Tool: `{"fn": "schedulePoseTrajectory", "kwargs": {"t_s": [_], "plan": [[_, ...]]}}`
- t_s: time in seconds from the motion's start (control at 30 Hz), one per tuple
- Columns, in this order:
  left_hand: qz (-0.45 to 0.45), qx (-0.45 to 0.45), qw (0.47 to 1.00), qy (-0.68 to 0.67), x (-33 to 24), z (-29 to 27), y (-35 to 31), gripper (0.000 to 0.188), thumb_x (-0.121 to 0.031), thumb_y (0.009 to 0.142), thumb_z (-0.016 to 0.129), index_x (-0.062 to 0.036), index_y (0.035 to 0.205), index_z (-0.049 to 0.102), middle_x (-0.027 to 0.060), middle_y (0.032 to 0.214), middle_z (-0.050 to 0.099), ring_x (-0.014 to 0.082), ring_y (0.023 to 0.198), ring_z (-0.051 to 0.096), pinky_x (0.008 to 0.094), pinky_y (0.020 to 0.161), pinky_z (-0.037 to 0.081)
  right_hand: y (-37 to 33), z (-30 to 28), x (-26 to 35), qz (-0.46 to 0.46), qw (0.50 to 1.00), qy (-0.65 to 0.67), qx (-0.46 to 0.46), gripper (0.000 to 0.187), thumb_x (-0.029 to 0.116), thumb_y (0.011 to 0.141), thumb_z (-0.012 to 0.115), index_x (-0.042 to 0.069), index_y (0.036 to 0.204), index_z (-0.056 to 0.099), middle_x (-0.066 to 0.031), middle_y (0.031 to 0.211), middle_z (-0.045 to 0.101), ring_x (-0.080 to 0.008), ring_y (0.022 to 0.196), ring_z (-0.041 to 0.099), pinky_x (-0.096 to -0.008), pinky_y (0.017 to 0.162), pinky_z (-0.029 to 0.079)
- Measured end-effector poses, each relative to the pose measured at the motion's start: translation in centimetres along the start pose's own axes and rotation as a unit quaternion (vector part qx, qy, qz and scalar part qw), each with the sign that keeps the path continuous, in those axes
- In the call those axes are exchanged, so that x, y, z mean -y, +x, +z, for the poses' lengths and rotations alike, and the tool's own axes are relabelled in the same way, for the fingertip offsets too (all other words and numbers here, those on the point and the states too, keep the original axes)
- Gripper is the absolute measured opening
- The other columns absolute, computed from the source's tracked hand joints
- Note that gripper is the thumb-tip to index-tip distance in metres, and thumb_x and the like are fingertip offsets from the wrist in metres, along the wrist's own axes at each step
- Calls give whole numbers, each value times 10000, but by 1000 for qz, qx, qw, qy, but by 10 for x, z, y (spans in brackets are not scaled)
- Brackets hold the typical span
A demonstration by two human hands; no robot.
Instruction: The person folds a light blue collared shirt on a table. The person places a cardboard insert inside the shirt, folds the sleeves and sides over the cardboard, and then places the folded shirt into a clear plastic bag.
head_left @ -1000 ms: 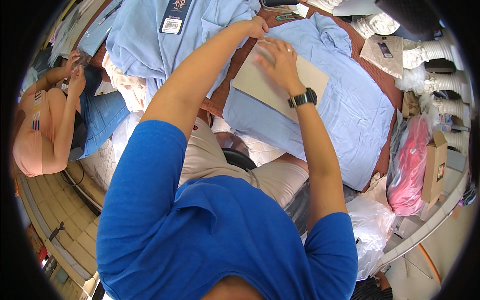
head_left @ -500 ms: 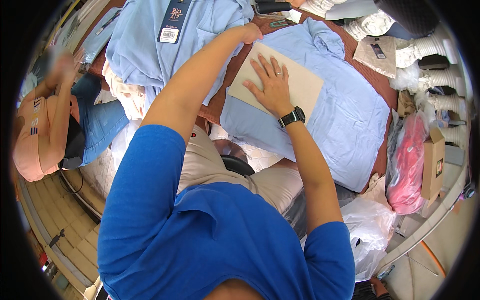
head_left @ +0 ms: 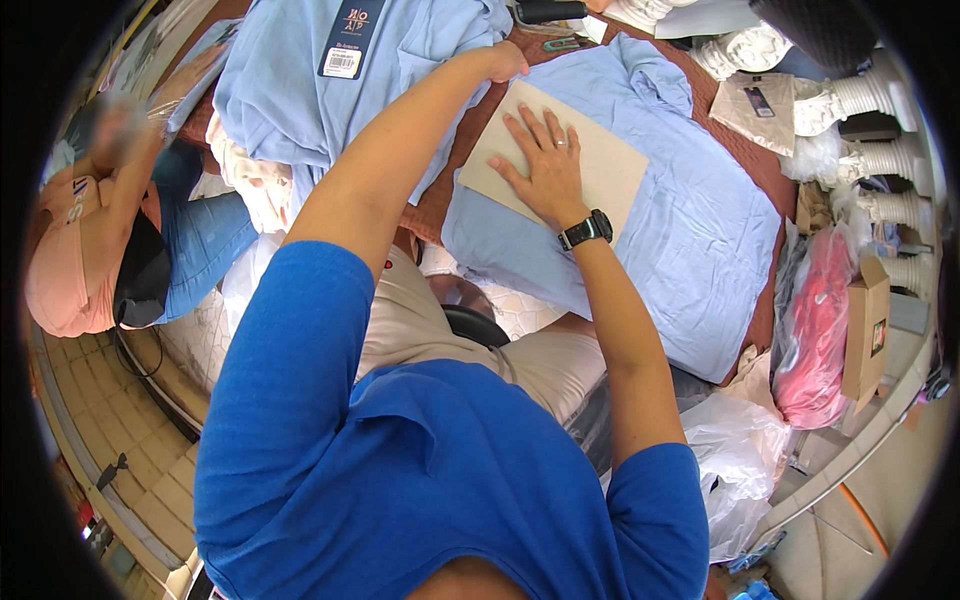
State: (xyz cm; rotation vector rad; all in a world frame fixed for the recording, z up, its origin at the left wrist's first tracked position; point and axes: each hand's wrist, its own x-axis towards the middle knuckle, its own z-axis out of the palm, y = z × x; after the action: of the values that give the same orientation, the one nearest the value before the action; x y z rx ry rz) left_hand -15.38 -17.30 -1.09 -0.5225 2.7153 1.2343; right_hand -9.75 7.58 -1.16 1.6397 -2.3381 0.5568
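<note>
A light blue shirt (head_left: 700, 230) lies spread face down on a brown cloth. On its upper left part rests a flat beige cardboard sheet (head_left: 622, 178), set at a slant. My right hand (head_left: 545, 165) lies flat on the cardboard with its fingers spread; a ring and a black watch (head_left: 585, 231) are on it. At the shirt's far left edge, just past the cardboard's corner, my left hand (head_left: 503, 62) is closed with its fingertips at the fabric. Its curled fingers are partly hidden.
More light blue shirts (head_left: 290, 110) with a dark tag (head_left: 350, 38) are piled at the left. A person (head_left: 95, 240) sits beyond them. On the right are white cloth rolls (head_left: 850, 105), a beige packet (head_left: 752, 112), a plastic-wrapped pink bundle (head_left: 815, 340) and a cardboard box (head_left: 866, 330).
My hands keep nearly the same places on the shirt and the cardboard. The seated person at the left has leaned and reached an arm toward the bagged clothes at the far left.
</note>
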Motion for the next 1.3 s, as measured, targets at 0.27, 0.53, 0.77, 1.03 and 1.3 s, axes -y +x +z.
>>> {"fn": "schedulePoseTrajectory", "kwargs": {"t_s": [0.27,0.53,0.77,1.03,1.3], "plan": [[-26,-3,999,-28,-1,-1,-3,454,95,768,445,-86,1086,713,52,727,618,142,595,545,316,502,409,0,2,0,0,1000,-1,7,666,610,900,546,222,1439,495,-56,1534,411,-356,1428,312,-602,1146,176],[-15,-5,1000,3,-3,0,-4,478,102,742,469,-110,1092,717,65,795,647,160,659,569,331,528,428,1,1,0,3,1000,5,12,667,608,899,548,220,1440,494,-54,1539,404,-355,1432,303,-603,1147,173],[-32,4,998,53,2,-1,2,455,30,818,530,-203,1144,746,111,1003,735,251,820,691,361,700,539,1,0,0,3,1000,14,9,670,610,903,543,211,1439,494,-60,1542,400,-362,1432,305,-599,1153,165],[-39,14,999,5,3,-3,3,480,104,772,474,-125,1116,719,68,795,635,161,671,576,322,555,449,1,0,-1,13,999,22,19,674,625,903,530,212,1435,499,-60,1543,397,-357,1439,297,-594,1160,155],[-30,1,1000,-2,4,1,3,455,95,797,472,-122,1109,723,72,799,636,153,671,572,328,550,449,0,-1,-3,14,999,22,20,675,634,904,520,213,1431,503,-55,1544,396,-356,1441,295,-585,1166,149]]}}
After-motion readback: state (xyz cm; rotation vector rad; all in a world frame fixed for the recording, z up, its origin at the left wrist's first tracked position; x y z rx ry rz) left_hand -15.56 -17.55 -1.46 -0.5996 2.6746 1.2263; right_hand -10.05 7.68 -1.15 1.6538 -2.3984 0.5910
